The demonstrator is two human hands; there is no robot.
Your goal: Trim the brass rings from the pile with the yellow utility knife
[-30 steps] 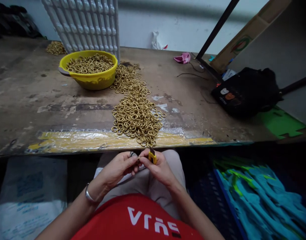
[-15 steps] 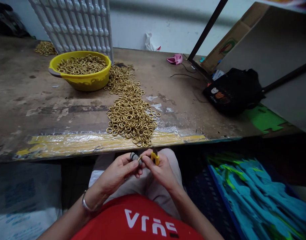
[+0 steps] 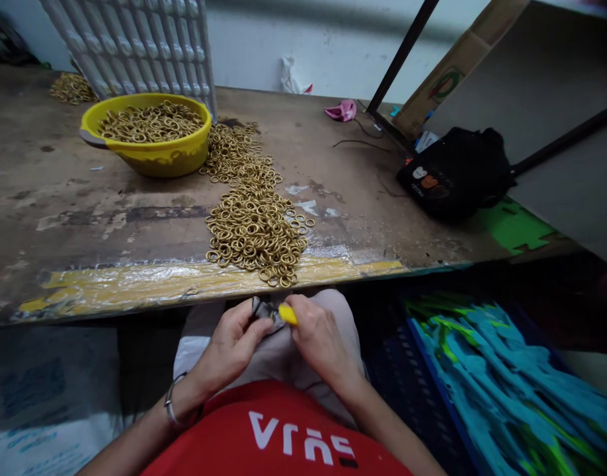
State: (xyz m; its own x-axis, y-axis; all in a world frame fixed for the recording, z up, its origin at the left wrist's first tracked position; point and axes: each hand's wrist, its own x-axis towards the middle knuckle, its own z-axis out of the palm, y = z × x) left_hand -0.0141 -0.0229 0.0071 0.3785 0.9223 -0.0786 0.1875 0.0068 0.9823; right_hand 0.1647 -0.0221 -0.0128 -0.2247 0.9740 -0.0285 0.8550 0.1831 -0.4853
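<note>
Over my lap, my left hand pinches a small brass-coloured ring between thumb and a finger wrapped in grey and black material. Only a sliver of that ring shows. My right hand is closed round the yellow handle of what looks like a small knife. Its dark tip points left and meets the ring, or lies very close to it. Just beyond both hands, a heap of similar rings spreads over the table's front edge.
A yellow basin full of rings stands on the worn table, before a translucent ribbed panel. A black bag lies at the right by a dark frame. Below right, a blue crate holds turquoise and green pieces.
My right hand has turned the yellow-handled tool from upright, tucked in the hand, to pointing left at the ring. My left hand still pinches the ring. The view has shifted slightly.
</note>
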